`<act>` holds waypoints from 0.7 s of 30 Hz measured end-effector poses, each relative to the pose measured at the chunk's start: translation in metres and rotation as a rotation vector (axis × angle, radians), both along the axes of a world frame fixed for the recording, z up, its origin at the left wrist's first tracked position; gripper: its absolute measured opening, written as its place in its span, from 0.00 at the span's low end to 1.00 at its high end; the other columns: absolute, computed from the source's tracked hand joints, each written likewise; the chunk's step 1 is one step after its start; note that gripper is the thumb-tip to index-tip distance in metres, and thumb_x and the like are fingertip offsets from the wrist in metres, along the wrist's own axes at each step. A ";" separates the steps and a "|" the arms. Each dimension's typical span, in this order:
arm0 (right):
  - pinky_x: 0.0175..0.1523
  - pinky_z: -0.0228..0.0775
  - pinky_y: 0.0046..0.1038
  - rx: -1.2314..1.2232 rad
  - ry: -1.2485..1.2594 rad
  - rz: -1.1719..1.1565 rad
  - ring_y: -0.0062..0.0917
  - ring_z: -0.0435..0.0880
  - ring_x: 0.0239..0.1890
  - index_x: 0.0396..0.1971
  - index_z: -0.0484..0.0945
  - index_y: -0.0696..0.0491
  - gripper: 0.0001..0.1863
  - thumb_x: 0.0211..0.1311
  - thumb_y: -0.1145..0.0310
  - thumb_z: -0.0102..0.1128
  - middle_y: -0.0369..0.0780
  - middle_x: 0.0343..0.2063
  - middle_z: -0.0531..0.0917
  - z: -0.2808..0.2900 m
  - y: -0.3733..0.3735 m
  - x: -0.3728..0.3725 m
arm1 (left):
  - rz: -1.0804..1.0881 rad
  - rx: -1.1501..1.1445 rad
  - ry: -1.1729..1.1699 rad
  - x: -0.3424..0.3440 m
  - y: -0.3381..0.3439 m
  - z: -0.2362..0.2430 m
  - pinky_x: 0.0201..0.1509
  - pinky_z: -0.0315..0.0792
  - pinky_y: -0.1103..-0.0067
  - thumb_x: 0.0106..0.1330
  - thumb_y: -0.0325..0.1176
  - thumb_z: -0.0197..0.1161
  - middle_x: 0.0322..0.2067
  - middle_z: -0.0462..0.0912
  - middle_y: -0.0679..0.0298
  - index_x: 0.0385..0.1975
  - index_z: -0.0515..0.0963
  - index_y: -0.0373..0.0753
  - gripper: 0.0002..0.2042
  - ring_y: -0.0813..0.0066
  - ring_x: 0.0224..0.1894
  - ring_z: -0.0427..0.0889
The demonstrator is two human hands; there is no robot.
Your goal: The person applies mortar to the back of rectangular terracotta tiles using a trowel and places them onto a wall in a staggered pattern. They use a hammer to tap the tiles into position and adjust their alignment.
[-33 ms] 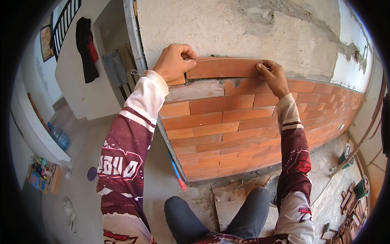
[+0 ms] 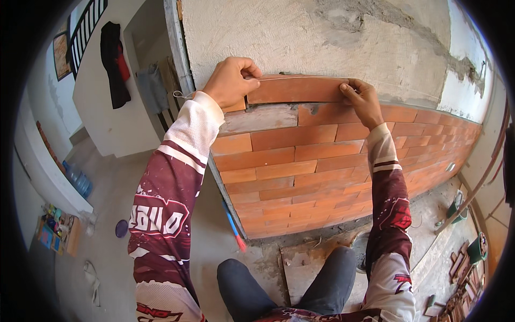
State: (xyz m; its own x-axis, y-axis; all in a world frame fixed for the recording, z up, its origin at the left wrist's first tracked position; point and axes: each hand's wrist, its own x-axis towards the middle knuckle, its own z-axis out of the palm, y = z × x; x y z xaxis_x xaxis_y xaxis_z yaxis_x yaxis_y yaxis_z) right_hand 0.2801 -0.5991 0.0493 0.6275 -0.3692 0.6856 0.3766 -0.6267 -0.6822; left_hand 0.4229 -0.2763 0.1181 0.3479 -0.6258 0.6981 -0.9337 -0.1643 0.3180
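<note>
A long orange-red brick tile (image 2: 300, 89) sits level along the top of the tiled part of the wall. My left hand (image 2: 232, 80) is at its upper left end, thumb against the corner and index finger curled above. The right end is gripped by my right hand (image 2: 362, 101), its thumb on the front face and its fingers over the top edge. A thin white string (image 2: 397, 86) runs along the tile's upper edge and on to the right. Its looped end (image 2: 179, 94) shows by my left wrist. Under the tile lies a pale, mortar-smeared tile (image 2: 263, 119).
Rows of brick tiles (image 2: 300, 138) cover the lower wall, with rough plaster (image 2: 257, 32) above. A blue-handled brush with red bristles (image 2: 236, 231) leans at the wall's left edge. A bucket (image 2: 360, 249) stands by my right knee; loose tiles (image 2: 466, 282) lie at the lower right.
</note>
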 end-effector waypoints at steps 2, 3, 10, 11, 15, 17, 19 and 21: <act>0.35 0.73 0.20 -0.003 0.003 0.011 0.16 0.78 0.29 0.44 0.81 0.61 0.19 0.65 0.59 0.64 0.35 0.28 0.81 0.001 0.003 0.003 | 0.009 0.008 0.004 -0.001 0.003 -0.002 0.42 0.77 0.78 0.54 0.28 0.67 0.28 0.85 0.60 0.31 0.83 0.31 0.08 0.75 0.32 0.83; 0.35 0.73 0.20 -0.001 -0.009 0.021 0.16 0.78 0.29 0.44 0.81 0.61 0.19 0.65 0.59 0.64 0.35 0.28 0.81 0.002 0.003 0.002 | -0.004 0.003 0.005 0.002 0.003 -0.003 0.40 0.76 0.79 0.54 0.28 0.68 0.27 0.84 0.63 0.31 0.82 0.31 0.08 0.78 0.32 0.81; 0.33 0.73 0.20 -0.066 0.004 -0.021 0.16 0.78 0.26 0.41 0.82 0.62 0.19 0.64 0.59 0.65 0.35 0.26 0.82 0.005 0.005 -0.001 | 0.032 0.012 -0.057 0.001 0.004 -0.005 0.38 0.74 0.80 0.54 0.28 0.69 0.27 0.83 0.63 0.32 0.83 0.32 0.08 0.79 0.31 0.79; 0.33 0.73 0.20 -0.085 0.015 -0.034 0.16 0.78 0.26 0.41 0.82 0.62 0.19 0.64 0.59 0.65 0.35 0.25 0.82 0.007 0.005 -0.001 | 0.058 0.025 -0.081 0.001 0.005 -0.006 0.38 0.74 0.79 0.54 0.28 0.70 0.28 0.84 0.62 0.32 0.84 0.32 0.08 0.77 0.31 0.80; 0.33 0.72 0.21 -0.104 0.027 -0.051 0.15 0.77 0.25 0.41 0.82 0.63 0.20 0.63 0.58 0.65 0.35 0.24 0.82 0.009 0.009 -0.002 | 0.058 0.030 -0.171 0.003 0.007 -0.006 0.39 0.76 0.77 0.53 0.29 0.71 0.31 0.86 0.57 0.33 0.84 0.32 0.10 0.71 0.33 0.83; 0.32 0.72 0.21 -0.103 0.031 -0.061 0.15 0.78 0.25 0.41 0.82 0.63 0.20 0.63 0.58 0.66 0.35 0.25 0.82 0.009 0.010 -0.002 | 0.048 0.031 -0.182 0.004 0.009 -0.006 0.39 0.77 0.76 0.53 0.29 0.72 0.32 0.86 0.56 0.34 0.85 0.32 0.10 0.69 0.33 0.84; 0.33 0.73 0.21 -0.120 0.048 -0.096 0.16 0.78 0.26 0.42 0.82 0.62 0.20 0.63 0.58 0.66 0.36 0.26 0.83 0.009 0.009 -0.002 | 0.055 0.048 -0.165 0.005 0.008 -0.005 0.40 0.77 0.75 0.53 0.29 0.72 0.33 0.86 0.56 0.34 0.85 0.33 0.11 0.68 0.34 0.84; 0.33 0.73 0.21 -0.061 -0.004 -0.087 0.16 0.79 0.26 0.42 0.83 0.62 0.20 0.62 0.59 0.67 0.38 0.27 0.85 0.007 0.010 0.000 | 0.054 0.034 -0.182 0.005 0.006 -0.007 0.40 0.78 0.75 0.53 0.29 0.72 0.32 0.86 0.55 0.35 0.85 0.32 0.11 0.67 0.33 0.85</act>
State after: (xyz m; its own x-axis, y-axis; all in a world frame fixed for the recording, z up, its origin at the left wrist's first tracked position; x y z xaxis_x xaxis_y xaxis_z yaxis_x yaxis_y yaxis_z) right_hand 0.2797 -0.5892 0.0559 0.5922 -0.3795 0.7108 0.3216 -0.6976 -0.6403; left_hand 0.4282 -0.2703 0.1108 0.2510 -0.6338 0.7316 -0.9650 -0.2231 0.1378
